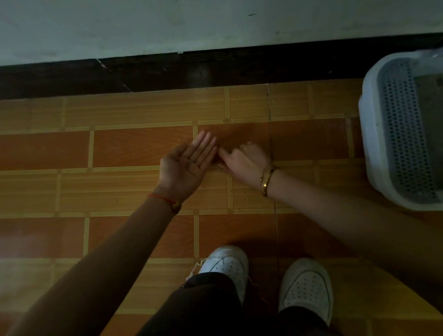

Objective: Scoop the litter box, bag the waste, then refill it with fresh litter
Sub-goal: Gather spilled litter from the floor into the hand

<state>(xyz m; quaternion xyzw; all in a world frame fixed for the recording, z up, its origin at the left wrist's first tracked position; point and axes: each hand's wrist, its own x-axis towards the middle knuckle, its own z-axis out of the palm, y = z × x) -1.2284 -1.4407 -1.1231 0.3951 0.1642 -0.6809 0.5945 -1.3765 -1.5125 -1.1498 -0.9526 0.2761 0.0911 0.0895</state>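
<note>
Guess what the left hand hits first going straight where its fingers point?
The left hand would probably reach the dark baseboard under the wall, or the tiled floor first; depth is unclear.

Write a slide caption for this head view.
Open left hand beside right hand over tiled floor; litter box at right.

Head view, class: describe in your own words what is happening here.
A person stands on a tiled floor with both hands out in front. The left hand is palm up, fingers straight; the right hand beside it has curled fingers, with nothing visible in either. The litter box sits to the right, untouched.
</note>
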